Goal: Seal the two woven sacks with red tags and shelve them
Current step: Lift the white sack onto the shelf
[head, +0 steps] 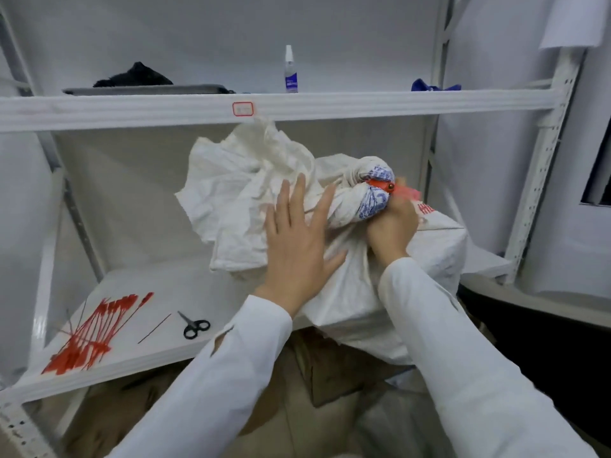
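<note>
A full white woven sack (433,256) rests on the front edge of the lower shelf (155,292). Its gathered neck (367,190), printed blue, is bound by a red tag (385,186) whose tail sticks out to the right. My right hand (391,226) grips the neck just below the tag. My left hand (297,246) lies flat with straight fingers on the loose cloth at the neck. The crumpled white cloth (251,190) spreads to the left behind my left hand; I cannot tell whether it belongs to a second sack.
A pile of red tags (96,328), a thin dark rod (154,328) and black scissors (195,325) lie on the lower shelf's left part. The upper shelf (297,109) carries a spray bottle (291,71), a grey tray (145,89) with a black thing and a blue item (433,84).
</note>
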`<state>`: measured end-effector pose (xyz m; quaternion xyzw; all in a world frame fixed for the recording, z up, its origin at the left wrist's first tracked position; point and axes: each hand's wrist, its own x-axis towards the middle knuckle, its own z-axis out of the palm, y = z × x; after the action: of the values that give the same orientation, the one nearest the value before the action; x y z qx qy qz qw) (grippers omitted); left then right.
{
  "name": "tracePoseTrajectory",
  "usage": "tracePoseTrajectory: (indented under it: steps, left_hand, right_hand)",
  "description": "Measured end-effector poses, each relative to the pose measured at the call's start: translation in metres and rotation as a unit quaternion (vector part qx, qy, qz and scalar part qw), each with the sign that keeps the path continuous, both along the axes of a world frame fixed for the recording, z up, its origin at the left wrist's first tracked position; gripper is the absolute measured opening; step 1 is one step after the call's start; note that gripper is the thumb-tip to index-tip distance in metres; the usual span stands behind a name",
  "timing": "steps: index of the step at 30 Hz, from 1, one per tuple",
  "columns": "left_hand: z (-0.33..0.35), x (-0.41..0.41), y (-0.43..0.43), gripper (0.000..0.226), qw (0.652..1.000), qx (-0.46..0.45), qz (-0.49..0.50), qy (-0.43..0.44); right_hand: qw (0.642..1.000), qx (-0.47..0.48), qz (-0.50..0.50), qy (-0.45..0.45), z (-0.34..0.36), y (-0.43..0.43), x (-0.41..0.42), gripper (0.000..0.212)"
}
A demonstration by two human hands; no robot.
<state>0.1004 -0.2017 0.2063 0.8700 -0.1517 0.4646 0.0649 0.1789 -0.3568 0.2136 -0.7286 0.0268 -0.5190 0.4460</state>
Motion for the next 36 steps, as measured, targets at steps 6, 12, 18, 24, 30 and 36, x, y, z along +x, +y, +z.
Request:
tracePoseTrajectory:
  steps: [6, 12, 18, 24, 30, 36]
  left_hand:
    - [-0.013, 0.019, -0.039, 0.126, 0.980, 0.136, 0.023, 0.142]
    - [0.000, 0.055, -0.060, 0.132, 0.970, 0.157, 0.073, 0.172]
    - [0.009, 0.080, -0.068, 0.125, 0.965, 0.168, 0.093, 0.181]
    - [0.014, 0.102, -0.076, 0.116, 0.966, 0.156, 0.041, 0.201]
    - [-0.009, 0.115, -0.096, 0.119, 0.968, 0.136, -0.006, 0.212]
    - [-0.060, 0.126, -0.107, 0.143, 0.942, 0.089, -0.022, 0.321]
  right_hand:
    - [0.987, -0.078, 0.055, 0.133, -0.003, -0.042, 0.025, 0.027]
    - [0.939, -0.234, 0.146, 0.205, -0.001, -0.086, -0.016, 0.100]
    - [0.796, -0.483, -0.055, 0.360, -0.027, -0.084, -0.053, 0.112]
    - [0.838, -0.444, -0.135, 0.287, -0.036, -0.081, -0.012, 0.089]
    - [0.843, -0.425, -0.165, 0.285, -0.034, -0.089, 0.028, 0.074]
    - [0.864, -0.398, -0.199, 0.235, -0.047, -0.071, 0.082, 0.040]
